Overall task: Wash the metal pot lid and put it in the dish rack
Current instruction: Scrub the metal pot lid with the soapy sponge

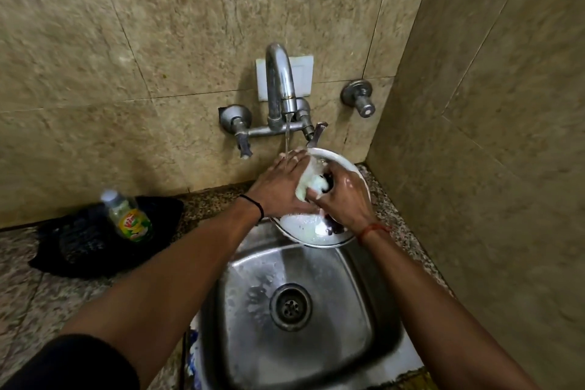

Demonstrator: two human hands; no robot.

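The right hand (343,196) has its grip curled round a pale, sudsy scrub pad (311,184) and presses it onto the middle of the metal pot lid (332,165), near a dark knob that is mostly hidden. The left hand (281,182) lies flat, fingers straight and spread, on the left part of the lid, its fingertips under the thin stream of water falling from the tap (280,79). The lid is held tilted over the back rim of the steel sink (316,342), its near edge hanging above the basin and its far edge close to the wall and the tap's right lever. To the right the lid sits close to a side wall that meets the back wall in a corner, so room there is tight; the basin in front, with its round drain (290,306), lies open below the forearms. On the left, the speckled stone table (28,288) carries a crumpled black cloth (79,250), and on it stands a small clear bottle (128,215) with a white cap and a green, yellow and red label whose lettering is too blurred to read. A white plate is fixed to the wall behind the spout.
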